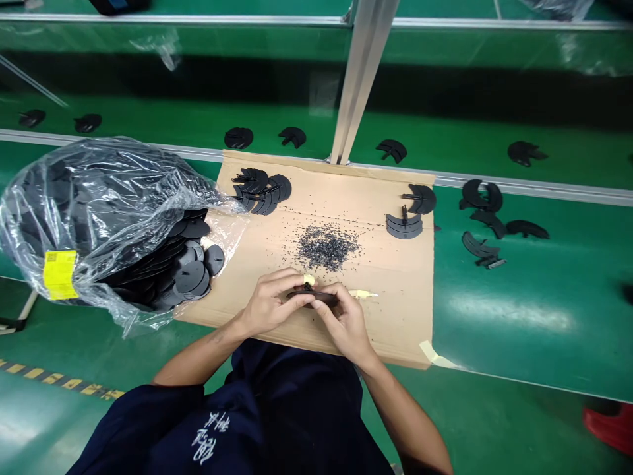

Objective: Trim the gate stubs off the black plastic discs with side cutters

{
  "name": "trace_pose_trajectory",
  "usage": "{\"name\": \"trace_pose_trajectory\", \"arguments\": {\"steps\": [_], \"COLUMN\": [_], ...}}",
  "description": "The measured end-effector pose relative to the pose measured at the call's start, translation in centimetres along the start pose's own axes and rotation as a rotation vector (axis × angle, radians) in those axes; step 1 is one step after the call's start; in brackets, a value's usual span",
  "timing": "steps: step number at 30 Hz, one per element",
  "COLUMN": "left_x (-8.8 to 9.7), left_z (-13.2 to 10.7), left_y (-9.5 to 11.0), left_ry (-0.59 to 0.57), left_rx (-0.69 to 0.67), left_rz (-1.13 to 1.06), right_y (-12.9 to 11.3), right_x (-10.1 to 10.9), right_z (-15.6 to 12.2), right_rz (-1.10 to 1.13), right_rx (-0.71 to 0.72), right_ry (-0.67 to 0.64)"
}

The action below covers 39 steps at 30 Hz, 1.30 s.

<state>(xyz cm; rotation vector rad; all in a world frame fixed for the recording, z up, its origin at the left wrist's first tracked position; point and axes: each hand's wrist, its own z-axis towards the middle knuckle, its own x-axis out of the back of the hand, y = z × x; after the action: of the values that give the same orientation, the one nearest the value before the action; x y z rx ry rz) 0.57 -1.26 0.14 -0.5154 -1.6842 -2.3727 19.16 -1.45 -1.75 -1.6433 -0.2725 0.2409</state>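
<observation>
Both hands meet over the near part of a cardboard sheet (395,316). Between them is a dark disc-like plastic part (326,299), seen nearly edge-on. My left hand (270,302) is closed on its left side, with pale yellow tape or a finger cover (309,280) at the index fingertip. My right hand (349,322) grips the right side, thumb on the near face. Just beyond lies a heap of small black bits (327,247). A thin tool with a yellow handle (363,293) rests right of the hands; its kind is unclear.
A clear plastic bag (109,198) with many black discs (190,276) spills open on the left. Black curved pieces (264,191) lie at the sheet's far left, others (404,225) at its right. More pieces (479,196) sit on the green table. A metal post (363,72) rises behind.
</observation>
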Motion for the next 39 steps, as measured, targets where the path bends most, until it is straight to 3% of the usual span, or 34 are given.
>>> {"name": "trace_pose_trajectory", "arguments": {"steps": [9,30,39], "left_x": [0.14,-0.26,-0.18], "left_z": [0.26,0.34,0.46], "left_y": [0.26,-0.01,0.64], "left_ry": [0.006,-0.002,0.011], "left_rx": [-0.037,0.105,-0.007], "left_rz": [-0.017,-0.128,-0.118], "right_y": [-0.45,-0.38,-0.56], "right_x": [-0.14,-0.11,0.25], "right_z": [-0.30,-0.15,-0.35], "right_rz": [-0.004,-0.030,-0.018], "right_rx": [-0.022,-0.004,0.126], "right_ry": [-0.019,0.034,0.038]}}
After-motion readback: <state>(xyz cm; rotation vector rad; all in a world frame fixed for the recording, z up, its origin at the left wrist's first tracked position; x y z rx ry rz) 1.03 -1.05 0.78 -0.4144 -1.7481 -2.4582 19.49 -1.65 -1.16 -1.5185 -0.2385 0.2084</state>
